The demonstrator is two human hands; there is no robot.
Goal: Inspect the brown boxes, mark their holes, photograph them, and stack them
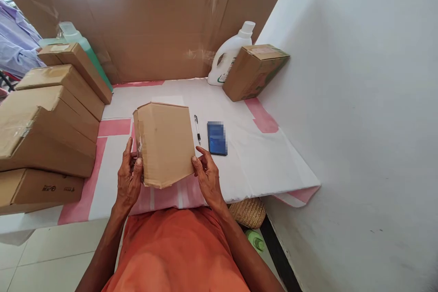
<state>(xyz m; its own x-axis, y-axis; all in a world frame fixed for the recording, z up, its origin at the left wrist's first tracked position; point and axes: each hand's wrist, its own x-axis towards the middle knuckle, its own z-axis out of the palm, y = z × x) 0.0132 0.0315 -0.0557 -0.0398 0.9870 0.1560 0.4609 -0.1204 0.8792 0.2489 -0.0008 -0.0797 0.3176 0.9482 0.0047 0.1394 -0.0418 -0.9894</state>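
A brown cardboard box (pixel 166 146) is held between my two hands over the front part of the table, its broad plain face turned up toward me. My left hand (pixel 130 178) grips its left edge, thumb on the near side and fingers partly hidden behind. On the opposite edge, my right hand (pixel 207 173) holds the lower right corner with the thumb in front. A black-and-clear pen (pixel 197 129) lies just right of the box. Beside the pen rests a dark blue phone (pixel 216 139), partly blurred.
Several cardboard boxes (pixel 65 125) are stacked at the left, with a green bottle (pixel 94 61) behind. At the back right, a white jug (pixel 226 57) stands by a tilted carton (pixel 251 75). A cardboard sheet (pixel 153 27) closes the back; a white wall (pixel 359 123) bounds the right.
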